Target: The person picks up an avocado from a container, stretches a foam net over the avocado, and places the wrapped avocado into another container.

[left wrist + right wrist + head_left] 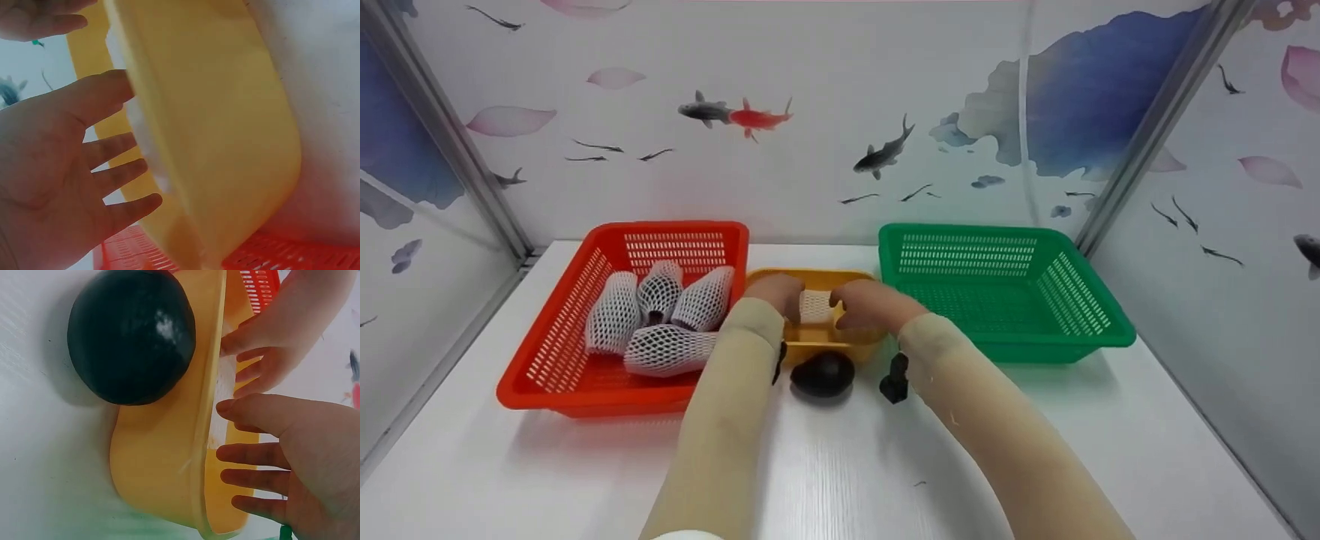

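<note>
Both hands reach over a yellow plastic basin [829, 350] at the middle of the table. My left hand [777, 291] is at the basin's left side, its fingers spread and dipping past the rim in the left wrist view. Across from it, my right hand [874, 302] has its fingers extended over the opening, with nothing in its grasp. Between the hands, white foam netting [815, 306] lies inside the basin. A dark, glossy, rounded fruit-like thing [823, 374] sits on the table just in front of the basin.
To the left stands a red slotted basket [536, 390] with several items in white foam net sleeves [613, 313]. A green slotted basket [1035, 351] is on the right. Printed wall panels [810, 187] enclose the white table [840, 480] at the back and sides.
</note>
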